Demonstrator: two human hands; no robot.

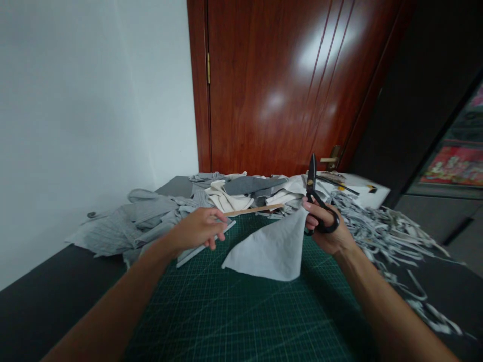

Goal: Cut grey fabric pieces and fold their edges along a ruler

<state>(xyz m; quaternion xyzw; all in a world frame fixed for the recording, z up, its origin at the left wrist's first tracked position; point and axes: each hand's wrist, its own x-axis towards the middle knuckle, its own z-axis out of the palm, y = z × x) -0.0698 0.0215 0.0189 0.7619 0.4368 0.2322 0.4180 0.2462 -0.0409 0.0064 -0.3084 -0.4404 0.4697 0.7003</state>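
Observation:
Black-handled scissors (311,181) point upward, held closed in my right hand (326,226). The same hand pinches one corner of a light grey cloth piece (267,246), which hangs down to the green cutting mat (241,317). My left hand (199,229) is a little to the left of the cloth, its fingers loosely bent and apart with nothing visible in them. Under it lies a narrow pale grey strip (194,254), partly covered by the hand; I cannot tell whether it is fabric or a ruler. A thin wooden stick (260,208) lies just beyond.
Grey fabric (124,226) is heaped on the left, with white and dark grey cloth pieces (252,186) along the back. To the right are tangled cut strips (381,234) and a white box (368,188). A wooden door (271,90) stands behind the dark table (68,296).

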